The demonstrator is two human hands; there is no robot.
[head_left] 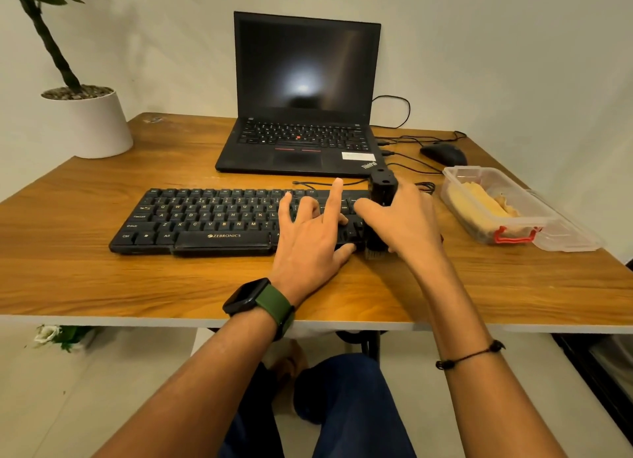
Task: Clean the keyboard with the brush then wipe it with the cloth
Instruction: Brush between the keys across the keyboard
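Hands (308, 238) brush (380, 211) keyboard (205, 217) on wooden desk (102, 279) against wall (513, 46).

Glossy wood-grain table (102, 279), matt black plastic keyboard (205, 221), clear plastic container (455, 197)

black keyboard (212, 219) with gold lettering, black brush (381, 197), wood-grain brown table (137, 286), yellow cloth (479, 207) — clear box (493, 200), red latch, green watch strap (274, 303)
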